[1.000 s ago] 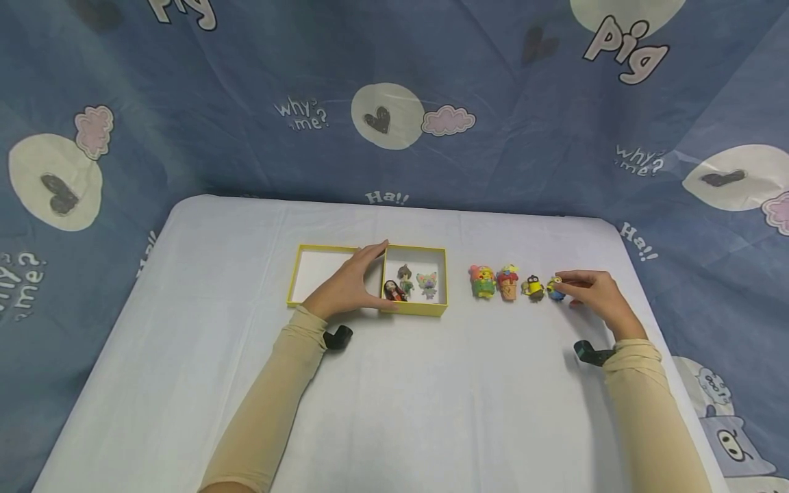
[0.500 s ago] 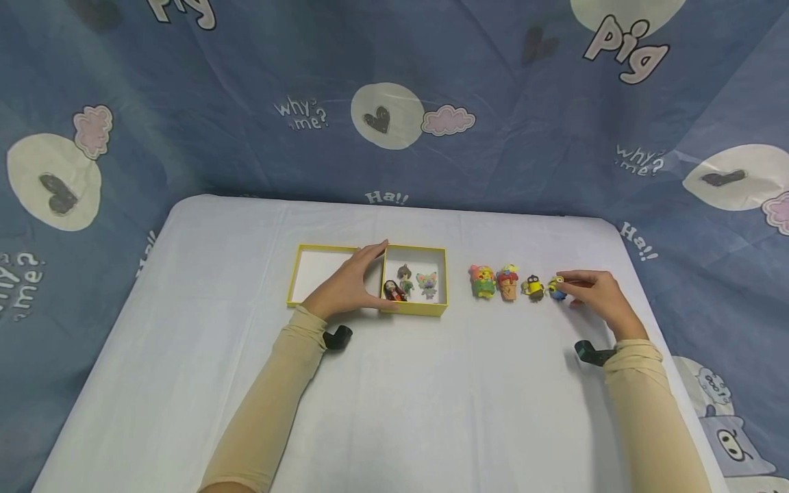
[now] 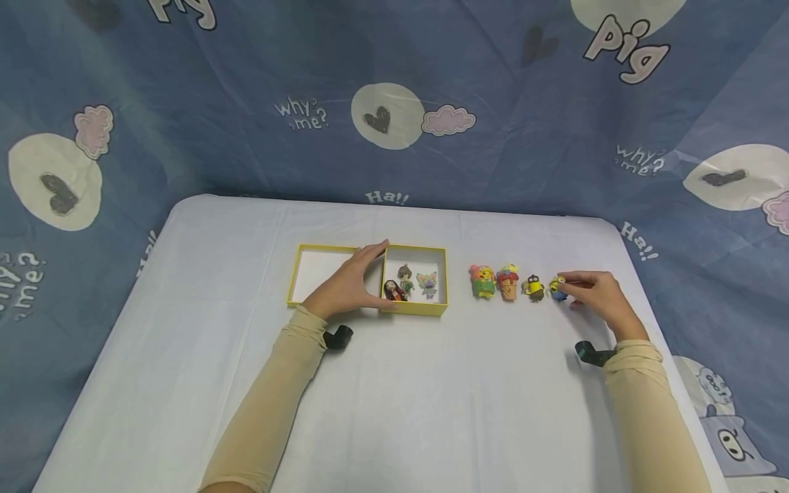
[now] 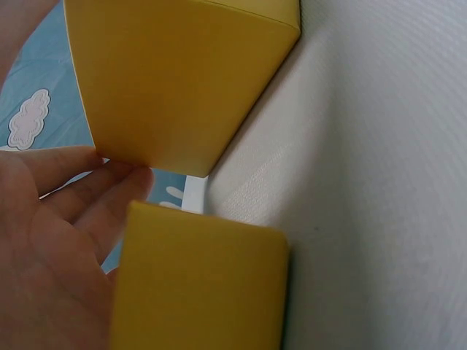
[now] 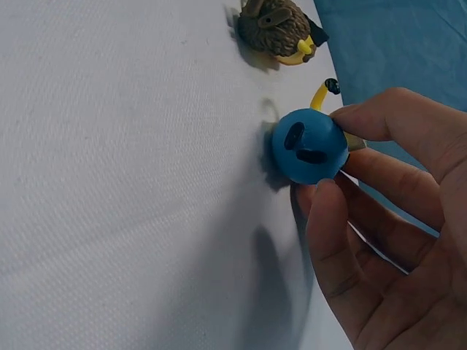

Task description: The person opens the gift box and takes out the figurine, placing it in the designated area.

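My left hand [image 3: 346, 286] grips the left end of an open yellow box [image 3: 425, 309], thumb along the near wall and fingers at the far one. In the left wrist view its fingers touch the yellow box wall [image 4: 175, 87]. Three small figurines lie inside: a dark-haired one [image 3: 394, 291], a green one [image 3: 405, 280] and a grey one with pinkish ears [image 3: 427, 284]. At the right end of a row, my right hand [image 3: 599, 296] pinches a yellow-and-blue minion figurine [image 3: 557, 288]; its round blue underside [image 5: 310, 149] faces the right wrist camera.
A shallow yellow-rimmed box part [image 3: 294, 274], likely the lid, lies left of the box, partly behind my left hand. Left of the held minion stand another minion [image 3: 533, 289], an ice-cream-cone figurine [image 3: 508, 283] and a green-and-pink figurine [image 3: 483, 282]. White cloth [image 3: 419, 404] covers the table.
The minion figurine in my right hand has shifted very slightly to the right, away from the other minion. My left hand and the box have stayed put.
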`<state>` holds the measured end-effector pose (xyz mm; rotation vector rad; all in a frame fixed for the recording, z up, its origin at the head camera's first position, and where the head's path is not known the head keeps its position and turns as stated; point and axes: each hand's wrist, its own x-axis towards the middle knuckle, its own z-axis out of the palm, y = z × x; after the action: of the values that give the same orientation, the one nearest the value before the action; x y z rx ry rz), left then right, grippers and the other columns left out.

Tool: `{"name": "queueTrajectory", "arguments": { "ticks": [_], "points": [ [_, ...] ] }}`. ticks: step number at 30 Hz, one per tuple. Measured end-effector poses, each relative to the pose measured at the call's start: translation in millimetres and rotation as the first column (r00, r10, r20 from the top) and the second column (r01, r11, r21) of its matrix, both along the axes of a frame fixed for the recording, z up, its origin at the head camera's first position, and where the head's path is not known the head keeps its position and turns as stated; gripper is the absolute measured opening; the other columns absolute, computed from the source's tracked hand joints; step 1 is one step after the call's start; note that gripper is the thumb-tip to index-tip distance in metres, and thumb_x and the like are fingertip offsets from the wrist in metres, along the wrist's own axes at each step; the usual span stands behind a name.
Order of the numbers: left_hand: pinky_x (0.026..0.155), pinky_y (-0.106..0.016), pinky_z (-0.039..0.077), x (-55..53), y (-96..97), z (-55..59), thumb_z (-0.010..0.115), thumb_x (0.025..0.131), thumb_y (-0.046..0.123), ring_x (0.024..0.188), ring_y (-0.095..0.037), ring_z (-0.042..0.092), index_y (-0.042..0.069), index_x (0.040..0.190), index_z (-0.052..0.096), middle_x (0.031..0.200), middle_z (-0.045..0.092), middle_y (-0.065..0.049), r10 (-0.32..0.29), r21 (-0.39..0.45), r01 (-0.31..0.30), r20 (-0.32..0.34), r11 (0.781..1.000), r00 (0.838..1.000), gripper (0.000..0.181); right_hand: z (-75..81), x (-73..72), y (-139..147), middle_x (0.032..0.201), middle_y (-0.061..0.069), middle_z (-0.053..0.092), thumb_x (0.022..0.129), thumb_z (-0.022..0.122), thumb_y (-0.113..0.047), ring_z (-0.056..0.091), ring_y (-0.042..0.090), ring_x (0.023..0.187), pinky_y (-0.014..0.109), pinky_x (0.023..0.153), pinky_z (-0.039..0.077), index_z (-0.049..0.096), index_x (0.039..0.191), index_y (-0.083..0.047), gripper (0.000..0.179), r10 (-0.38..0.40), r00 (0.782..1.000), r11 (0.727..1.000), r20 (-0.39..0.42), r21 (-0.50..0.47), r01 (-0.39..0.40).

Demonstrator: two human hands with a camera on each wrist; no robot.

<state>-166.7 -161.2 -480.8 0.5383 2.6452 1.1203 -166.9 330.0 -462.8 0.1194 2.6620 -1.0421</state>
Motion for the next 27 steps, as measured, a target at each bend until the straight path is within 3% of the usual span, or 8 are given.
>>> {"name": "queueTrajectory", "arguments": {
  "ticks": [6, 15, 20, 27],
  "points": [
    [0.118, -0.061, 0.022, 0.2, -0.3, 0.1, 0.078, 0.053, 0.077, 0.151, -0.034, 0.010, 0.044, 0.154, 0.010, 0.163, 0.020, -0.002, 0.004, -0.008, -0.004, 0.002, 1.000, 1.000, 0.126, 0.7, 0.2, 1.6, 0.126, 0.023, 0.064, 0.091, 0.066, -0.042, 0.065, 0.006, 0.078, 0.022, 0.068, 0.056, 0.061, 0.132, -0.005, 0.055, -0.011, 1.000, 1.000, 0.008, 0.012, 0.011],
    [0.117, -0.061, 0.022, -0.2, -0.7, -1.3, 0.078, 0.054, 0.077, 0.152, -0.034, 0.010, 0.043, 0.154, 0.011, 0.163, 0.020, -0.002, 0.002, -0.001, -0.002, 0.005, 1.000, 1.000, 0.125, -1.3, -1.6, 1.9, 0.121, 0.023, 0.065, 0.091, 0.067, -0.040, 0.065, 0.011, 0.069, 0.026, 0.064, 0.057, 0.061, 0.132, -0.005, 0.054, 0.003, 1.000, 1.000, 0.013, -0.001, -0.003],
    [0.118, -0.060, 0.023, -0.6, -0.5, -1.3, 0.078, 0.053, 0.077, 0.152, -0.031, 0.012, 0.040, 0.155, 0.012, 0.163, 0.020, 0.000, 0.001, -0.003, -0.001, 0.001, 1.000, 1.000, 0.127, 1.1, -1.5, 0.3, 0.120, 0.025, 0.066, 0.092, 0.066, -0.038, 0.066, 0.015, 0.066, 0.025, 0.064, 0.055, 0.060, 0.131, -0.004, 0.052, 0.015, 1.000, 0.999, 0.011, 0.044, -0.015],
    [0.118, -0.058, 0.024, -0.4, -0.7, -0.7, 0.078, 0.052, 0.078, 0.152, -0.028, 0.012, 0.044, 0.154, 0.011, 0.163, 0.020, 0.004, 0.001, -0.002, -0.001, 0.002, 1.000, 1.000, 0.127, 2.1, -0.8, -1.2, 0.119, 0.025, 0.066, 0.092, 0.066, -0.038, 0.065, 0.015, 0.066, 0.025, 0.064, 0.054, 0.061, 0.131, -0.003, 0.052, 0.019, 1.000, 0.998, 0.008, 0.058, -0.019]
  ]
}}
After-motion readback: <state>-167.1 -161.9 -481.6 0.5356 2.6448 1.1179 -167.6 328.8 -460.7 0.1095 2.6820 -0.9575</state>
